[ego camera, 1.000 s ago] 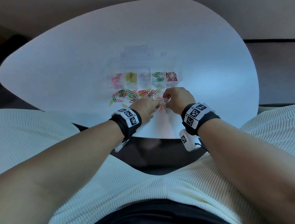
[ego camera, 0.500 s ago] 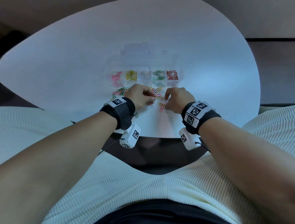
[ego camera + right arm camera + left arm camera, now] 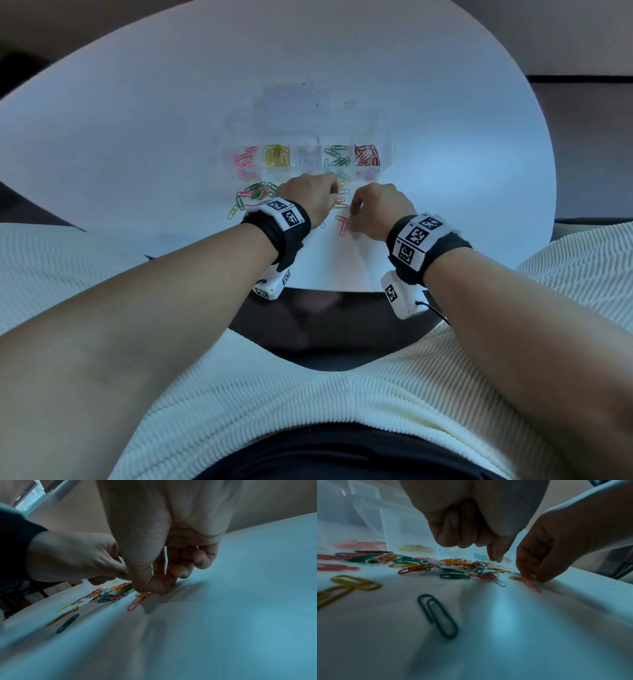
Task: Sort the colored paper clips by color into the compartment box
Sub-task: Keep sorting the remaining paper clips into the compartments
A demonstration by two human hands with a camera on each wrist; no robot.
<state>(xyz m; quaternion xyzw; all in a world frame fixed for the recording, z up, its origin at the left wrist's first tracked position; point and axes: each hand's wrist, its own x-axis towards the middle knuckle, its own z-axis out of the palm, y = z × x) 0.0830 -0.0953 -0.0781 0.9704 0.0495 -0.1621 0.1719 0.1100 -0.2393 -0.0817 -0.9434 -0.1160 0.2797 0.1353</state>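
The clear compartment box [image 3: 385,144] lies past my hands with pink, yellow, white, green and red clips [image 3: 366,156] in separate cells. The loose mixed clips [image 3: 257,192] lie in front of it. My left hand [image 3: 335,190] hovers over the right end of that pile [image 3: 457,564], thumb and forefinger pinched on a thin reddish clip, the other fingers curled. My right hand [image 3: 352,221] is down on the white table [image 3: 137,137], fingertips pinching the end of a pink clip [image 3: 135,603] that crosses a yellow clip [image 3: 142,594].
A lone green clip [image 3: 438,615] and two yellow clips [image 3: 356,582] lie on the table near my left wrist. The table's front edge [image 3: 329,289] is just behind both wrists, with my lap below it.
My left hand has risen off the pile's near side and moved toward the box, fingers pinched. My right hand has stayed at the pink clip.
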